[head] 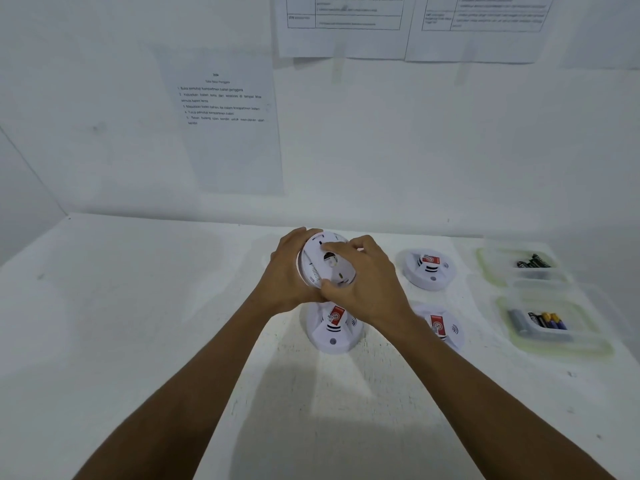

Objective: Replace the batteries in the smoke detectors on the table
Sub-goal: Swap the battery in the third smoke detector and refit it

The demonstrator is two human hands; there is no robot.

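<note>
A white round smoke detector [323, 263] is held above the table with its back side tilted toward me. My left hand [289, 271] grips its left rim. My right hand [360, 282] lies over its right side, with the thumb on the lower edge and the fingers on the back plate. Three more white detectors with red labels rest on the table: one [334, 327] just below my hands, one [429, 268] at the right rear, and one [441, 327] partly hidden by my right forearm.
At the right edge of the white table [138, 323] stand two clear plastic trays: the far one [519, 265] holds dark batteries, the near one [550, 327] holds several batteries with purple and yellow ends. Printed sheets [225, 116] hang on the wall behind.
</note>
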